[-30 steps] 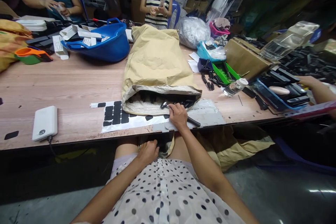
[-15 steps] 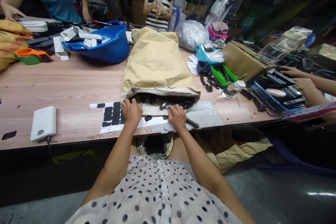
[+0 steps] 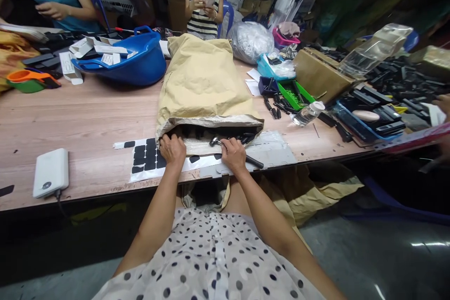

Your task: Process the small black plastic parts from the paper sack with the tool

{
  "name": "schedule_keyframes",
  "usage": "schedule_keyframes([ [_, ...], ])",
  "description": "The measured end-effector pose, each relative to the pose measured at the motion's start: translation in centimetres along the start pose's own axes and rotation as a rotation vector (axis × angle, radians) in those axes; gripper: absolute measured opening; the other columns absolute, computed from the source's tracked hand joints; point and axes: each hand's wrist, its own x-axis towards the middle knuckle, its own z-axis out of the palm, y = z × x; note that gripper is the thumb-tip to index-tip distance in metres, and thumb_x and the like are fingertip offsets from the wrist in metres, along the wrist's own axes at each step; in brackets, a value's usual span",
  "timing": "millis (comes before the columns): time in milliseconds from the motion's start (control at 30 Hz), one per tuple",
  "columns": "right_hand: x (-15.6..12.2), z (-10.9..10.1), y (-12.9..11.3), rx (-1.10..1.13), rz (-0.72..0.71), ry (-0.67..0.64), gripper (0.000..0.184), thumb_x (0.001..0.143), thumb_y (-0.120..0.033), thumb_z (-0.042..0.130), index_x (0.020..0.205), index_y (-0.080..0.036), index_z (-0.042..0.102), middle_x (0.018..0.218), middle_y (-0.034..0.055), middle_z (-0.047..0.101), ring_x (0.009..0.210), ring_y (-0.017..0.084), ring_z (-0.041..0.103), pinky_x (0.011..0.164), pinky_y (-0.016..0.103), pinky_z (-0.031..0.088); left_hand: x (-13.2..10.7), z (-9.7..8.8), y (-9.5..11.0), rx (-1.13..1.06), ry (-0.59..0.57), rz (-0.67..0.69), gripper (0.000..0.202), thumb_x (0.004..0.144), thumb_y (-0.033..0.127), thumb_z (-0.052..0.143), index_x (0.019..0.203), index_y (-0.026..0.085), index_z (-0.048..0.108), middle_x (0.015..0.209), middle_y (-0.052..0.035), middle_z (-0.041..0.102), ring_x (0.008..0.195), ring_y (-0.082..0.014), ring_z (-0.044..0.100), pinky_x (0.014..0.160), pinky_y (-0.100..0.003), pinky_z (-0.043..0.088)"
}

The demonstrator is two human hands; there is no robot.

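Note:
A large tan paper sack (image 3: 204,79) lies on the wooden table (image 3: 87,117) with its mouth open toward me; dark parts show inside. My left hand (image 3: 173,149) is closed on the lower lip of the sack's mouth, at its left corner. My right hand (image 3: 232,153) is closed round a small hammer (image 3: 253,161); its metal head points at the sack's mouth and its black handle sticks out to the right. Under both hands lies a white sheet with black stick-on pads (image 3: 146,159).
A white power bank (image 3: 51,178) with a cable lies at the left edge. Behind stand a blue tub (image 3: 137,63), a green tray (image 3: 293,95), a water bottle (image 3: 305,115) and black parts at right. Two people work at the far side; another person's hand (image 3: 443,102) shows at right.
My left hand rose from my lap to the table and took hold of the sack's lower lip. My right hand kept the hammer in place. The neighbour's hands at right drew back.

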Motion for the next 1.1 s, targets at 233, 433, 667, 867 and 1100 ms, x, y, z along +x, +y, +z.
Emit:
schedule_keyframes([
  [233,0.0,0.1,0.0,0.006,0.006,0.011,0.025,0.094,-0.017,0.053,0.108,-0.024,0.072,0.093,0.0073,0.062,0.088,0.023,0.049,0.080,0.032,0.040,-2.6,1.3,-1.9,-0.228,0.028,0.218,0.019,0.086,0.025,0.060,0.068,0.024,0.055,0.082,-0.0070,0.061,0.087,-0.0263,0.060,0.084,-0.039,0.049],
  [433,0.1,0.1,0.0,0.008,0.004,0.020,0.025,0.093,-0.017,0.054,0.107,-0.023,0.073,0.092,0.0075,0.062,0.088,0.023,0.049,0.081,0.033,0.040,-2.5,1.9,-1.9,-0.287,-0.031,0.243,0.009,0.080,0.022,0.067,0.088,0.024,0.064,0.082,-0.0025,0.066,0.086,-0.0239,0.063,0.080,-0.035,0.049],
  [667,0.0,0.4,0.3,-0.003,0.003,0.014,0.026,0.095,-0.019,0.053,0.111,-0.024,0.073,0.093,0.0078,0.062,0.088,0.024,0.049,0.080,0.033,0.040,-2.5,2.0,-1.1,-0.232,-0.153,0.420,0.008,0.081,0.026,0.069,0.088,0.025,0.073,0.087,-0.0045,0.070,0.091,-0.0259,0.063,0.083,-0.038,0.048],
  [867,0.1,0.2,0.6,-0.026,-0.011,-0.012,0.028,0.096,-0.019,0.052,0.114,-0.025,0.073,0.092,0.0078,0.063,0.087,0.023,0.052,0.077,0.033,0.041,-2.6,3.0,-0.7,-0.289,-0.209,0.497,0.014,0.083,0.027,0.069,0.096,0.026,0.075,0.088,-0.0036,0.070,0.088,-0.0233,0.063,0.082,-0.036,0.048],
  [1100,-0.6,-0.9,-0.5,0.110,0.003,0.026,0.035,0.101,-0.022,0.043,0.124,-0.025,0.070,0.098,0.0069,0.066,0.089,0.019,0.061,0.077,0.027,0.049,-2.6,3.6,-1.0,-0.363,-0.178,0.490,0.013,0.082,0.025,0.071,0.095,0.024,0.073,0.084,-0.0021,0.069,0.083,-0.0208,0.063,0.082,-0.034,0.048],
])
